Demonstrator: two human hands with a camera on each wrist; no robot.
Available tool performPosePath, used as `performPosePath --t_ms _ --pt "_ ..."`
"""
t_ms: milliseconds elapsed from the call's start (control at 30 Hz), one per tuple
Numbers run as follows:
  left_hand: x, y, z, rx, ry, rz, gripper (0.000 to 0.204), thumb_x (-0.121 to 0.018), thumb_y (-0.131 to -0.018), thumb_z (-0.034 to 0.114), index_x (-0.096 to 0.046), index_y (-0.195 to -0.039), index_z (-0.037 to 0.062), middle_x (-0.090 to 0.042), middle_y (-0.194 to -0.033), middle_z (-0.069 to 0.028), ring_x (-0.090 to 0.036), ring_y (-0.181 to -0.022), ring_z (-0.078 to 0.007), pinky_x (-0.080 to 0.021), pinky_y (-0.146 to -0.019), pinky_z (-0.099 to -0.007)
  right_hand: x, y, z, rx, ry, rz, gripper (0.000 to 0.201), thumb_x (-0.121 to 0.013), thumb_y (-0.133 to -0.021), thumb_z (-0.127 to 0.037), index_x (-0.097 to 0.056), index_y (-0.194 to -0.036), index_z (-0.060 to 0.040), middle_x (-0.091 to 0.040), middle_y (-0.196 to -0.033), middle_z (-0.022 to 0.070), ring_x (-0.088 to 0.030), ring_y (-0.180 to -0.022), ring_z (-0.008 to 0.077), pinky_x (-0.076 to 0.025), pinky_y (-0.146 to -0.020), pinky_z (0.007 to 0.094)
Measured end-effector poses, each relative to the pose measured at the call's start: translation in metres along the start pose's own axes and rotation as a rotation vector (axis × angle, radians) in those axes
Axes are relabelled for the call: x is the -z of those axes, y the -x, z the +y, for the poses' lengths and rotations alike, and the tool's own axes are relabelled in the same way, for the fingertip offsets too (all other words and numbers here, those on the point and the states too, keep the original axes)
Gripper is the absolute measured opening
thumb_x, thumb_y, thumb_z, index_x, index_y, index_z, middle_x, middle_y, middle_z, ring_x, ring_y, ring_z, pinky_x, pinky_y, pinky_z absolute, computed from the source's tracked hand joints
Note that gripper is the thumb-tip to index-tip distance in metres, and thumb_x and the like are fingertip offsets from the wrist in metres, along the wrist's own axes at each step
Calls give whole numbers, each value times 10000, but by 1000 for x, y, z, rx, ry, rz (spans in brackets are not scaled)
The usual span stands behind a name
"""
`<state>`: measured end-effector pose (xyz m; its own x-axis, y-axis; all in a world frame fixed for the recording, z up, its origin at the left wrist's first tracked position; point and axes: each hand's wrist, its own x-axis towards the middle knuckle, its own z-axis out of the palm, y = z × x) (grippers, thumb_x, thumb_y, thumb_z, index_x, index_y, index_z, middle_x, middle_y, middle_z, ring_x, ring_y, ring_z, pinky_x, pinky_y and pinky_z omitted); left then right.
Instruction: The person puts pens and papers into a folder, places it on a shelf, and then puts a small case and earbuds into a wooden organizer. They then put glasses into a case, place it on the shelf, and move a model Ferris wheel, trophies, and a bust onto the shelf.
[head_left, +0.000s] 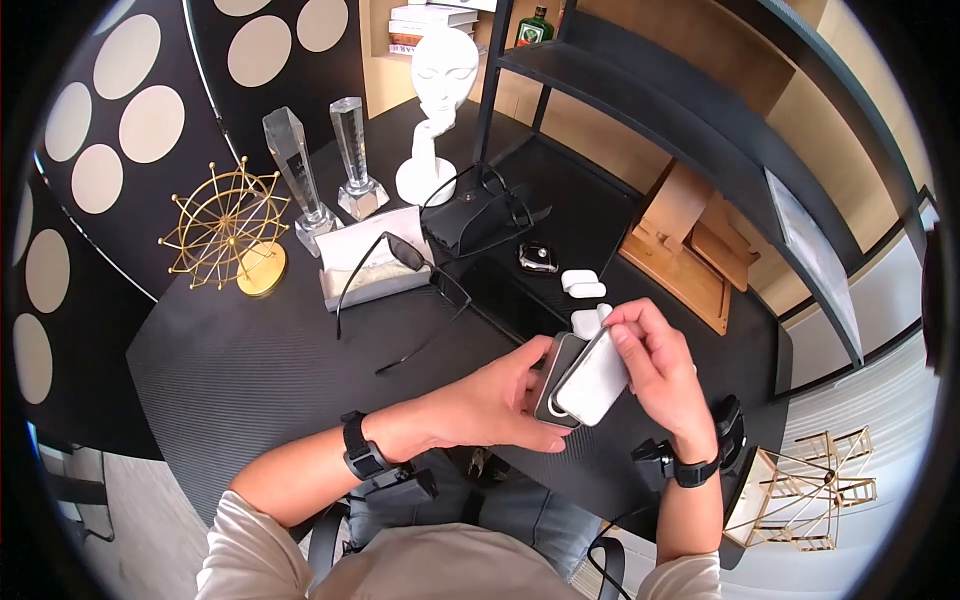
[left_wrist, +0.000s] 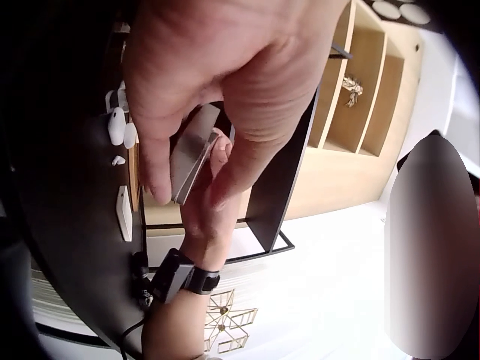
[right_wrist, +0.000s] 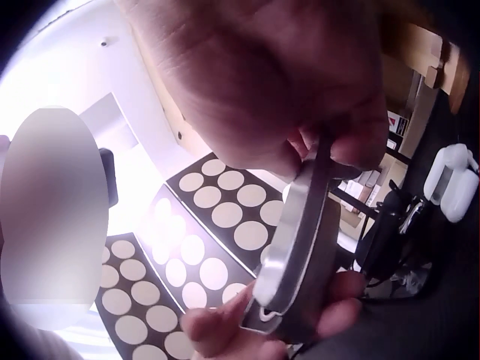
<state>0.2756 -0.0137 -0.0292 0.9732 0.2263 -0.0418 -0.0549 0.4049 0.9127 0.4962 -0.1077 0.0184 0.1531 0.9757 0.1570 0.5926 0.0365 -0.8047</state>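
Over the desk's near side, my left hand (head_left: 490, 400) grips a dark grey flat slab (head_left: 553, 372) with a white ring on its face. My right hand (head_left: 655, 370) pinches the top end of a white, silver-edged slab (head_left: 597, 380) with rounded corners. The two slabs overlap at a slight angle, face to face. In the right wrist view the silver-edged slab (right_wrist: 289, 240) lies along the darker one (right_wrist: 321, 244), which left-hand fingers hold from below. Just beyond the hands stands a white earbud case (head_left: 586, 322), partly hidden, with another white case (head_left: 583, 284) behind it.
Sunglasses (head_left: 408, 252) lean across an open grey box (head_left: 375, 290). A smartwatch (head_left: 538, 258), black pouch (head_left: 480, 225) and wooden stand (head_left: 675, 265) are farther back. Crystal trophies (head_left: 355, 160), a gold Ferris wheel (head_left: 228, 230) and a white head sculpture (head_left: 440, 90) stand behind. A black shelf (head_left: 640, 100) rises right.
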Motion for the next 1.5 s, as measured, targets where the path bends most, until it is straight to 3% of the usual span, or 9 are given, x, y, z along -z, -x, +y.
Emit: performPosePath --t_ms 67,300,600,733,1067,1200,1333,1400,1500 --pt "-5 -1 1 -37 68 31 691 -779 -913 5 -365 -1466 33 -667 -1239 -133 -685 -1114 -171 -574 -980 -310 -9 -1 4 62 -11 76 121 -641 -1030 -93 -566 -1091 -20 -673 -817 73 -655 -751 133 -523 -689 308" --pt "-5 -4 -5 57 163 53 602 -710 -977 34 -351 -1460 4 -651 -1259 -156 -675 -1157 -188 -575 -1042 -363 -39 0 -9 174 305 224 205 -616 -1035 -155 -602 -1190 -21 -695 -938 177 -716 -825 401 -581 -678 459" --pt "-5 -3 -9 40 211 36 687 -597 -980 -77 -238 -1554 38 -538 -1418 -148 -601 -1285 -236 -521 -1124 -474 -40 6 -17 237 403 183 200 -570 -1060 -192 -666 -1094 -21 -712 -903 170 -723 -776 381 -588 -662 459" --pt "-9 -2 -5 25 150 27 632 -533 -973 -104 -235 -1519 5 -540 -1339 -147 -603 -1253 -202 -572 -1070 -383 -44 6 -19 356 542 249 169 -596 -1041 -179 -672 -1030 -29 -705 -878 150 -718 -748 350 -571 -638 426" --pt "-5 -3 -9 -83 8 87 594 -574 -978 -102 -308 -1487 46 -536 -1358 -137 -603 -1233 -209 -624 -942 -393 -41 5 -18 342 148 145 193 -680 -994 -125 -707 -1135 4 -722 -950 168 -735 -823 337 -588 -728 387" --pt "-9 4 3 -104 -73 104 510 -611 -970 -92 -365 -1401 27 -614 -1231 -174 -668 -1114 -205 -630 -895 -356 -3 3 -15 255 167 24 193 -769 -946 -193 -734 -992 -9 -660 -837 96 -644 -689 189 -504 -617 319" --pt "-11 -1 15 -112 -123 237 544 -667 -948 -91 -371 -1389 32 -699 -1138 -203 -734 -991 -237 -635 -847 -363 -13 0 4 154 -79 193 239 -742 -992 -245 -704 -905 -25 -607 -682 47 -552 -578 89 -440 -535 289" --pt "-11 -1 9 -116 -120 248 573 -675 -933 -110 -376 -1398 38 -695 -1187 -249 -755 -1004 -366 -643 -821 -406 -11 0 -3 108 -92 155 263 -747 -986 -272 -713 -885 -31 -643 -690 38 -569 -580 96 -430 -522 293" --pt "-11 5 17 -43 -24 206 598 -695 -928 -93 -353 -1400 40 -714 -1088 -236 -763 -927 -310 -638 -766 -399 9 7 -5 62 -167 -79 250 -754 -962 -196 -667 -1130 -34 -712 -932 80 -662 -710 134 -517 -591 298"
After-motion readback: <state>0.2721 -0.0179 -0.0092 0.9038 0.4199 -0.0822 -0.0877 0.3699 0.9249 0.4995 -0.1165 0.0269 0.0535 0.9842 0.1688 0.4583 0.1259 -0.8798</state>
